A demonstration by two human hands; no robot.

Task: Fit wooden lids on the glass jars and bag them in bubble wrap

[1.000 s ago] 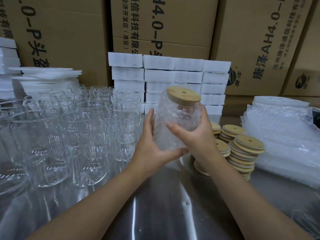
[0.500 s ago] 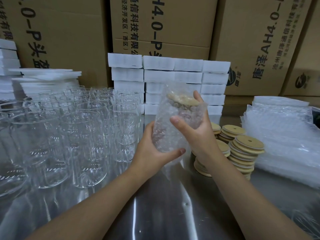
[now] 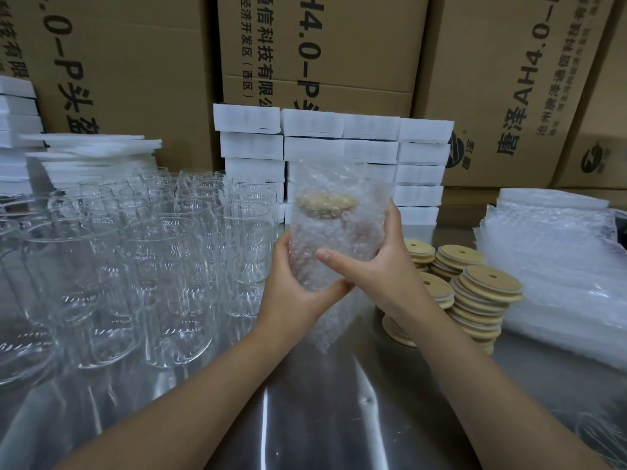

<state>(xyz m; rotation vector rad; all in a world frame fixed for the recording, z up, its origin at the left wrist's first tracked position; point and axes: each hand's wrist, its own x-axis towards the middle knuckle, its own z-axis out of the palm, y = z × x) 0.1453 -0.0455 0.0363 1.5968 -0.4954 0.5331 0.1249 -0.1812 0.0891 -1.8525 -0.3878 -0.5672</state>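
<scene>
Item: lidded jar [image 3: 334, 232] inside bubble bag [image 3: 339, 184]; your left hand [image 3: 298, 293] and right hand [image 3: 376, 266] both grip it.

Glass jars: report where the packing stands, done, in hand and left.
Done: one jar has its wooden lid on and sits inside a bubble wrap bag, which rises above the lid. In hand: left hand and right hand grip that bagged jar. Left: many bare jars stand lidless, with stacked lids and a pile of bags nearby.
</scene>
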